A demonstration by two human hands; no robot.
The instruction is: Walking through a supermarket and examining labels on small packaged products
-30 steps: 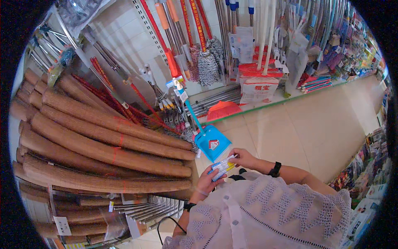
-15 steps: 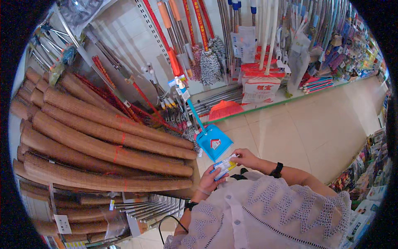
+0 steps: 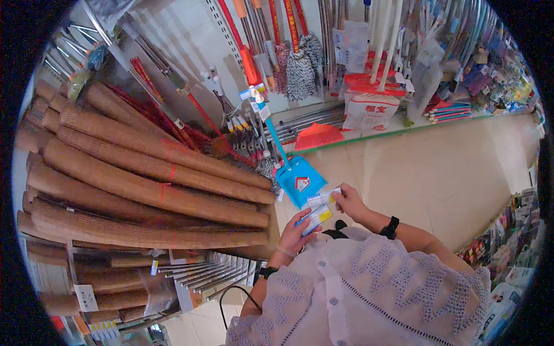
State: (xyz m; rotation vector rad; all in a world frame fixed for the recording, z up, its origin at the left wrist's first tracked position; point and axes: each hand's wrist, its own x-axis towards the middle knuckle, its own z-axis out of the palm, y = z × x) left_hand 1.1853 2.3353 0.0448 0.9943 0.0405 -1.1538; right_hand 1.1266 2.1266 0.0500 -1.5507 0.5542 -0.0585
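Observation:
My left hand (image 3: 293,233) is closed around a small blue, white and yellow card that looks like a price label (image 3: 317,219). Pinched in the fingers of my right hand (image 3: 351,203) is a second, mostly white label card (image 3: 321,198), just above and beyond the first. The two cards are apart along most of their length. Past them on the floor stands a blue long-handled dustpan (image 3: 303,177) with a sticker in its pan. It leans back toward the wall, and small label cards (image 3: 252,92) are on or by the top of its handle.
Rolled brown mats (image 3: 156,196) are stacked at the left, above metal rods (image 3: 208,274) on a rack. Mops (image 3: 300,75), an orange-red broom head (image 3: 319,136) and red-and-white packages (image 3: 372,106) line the back shelf. Packed goods (image 3: 499,242) fill the right side.
The cards, held together before, are now separated: my right hand has drawn one up and away from the one in my left. The view has shifted slightly.

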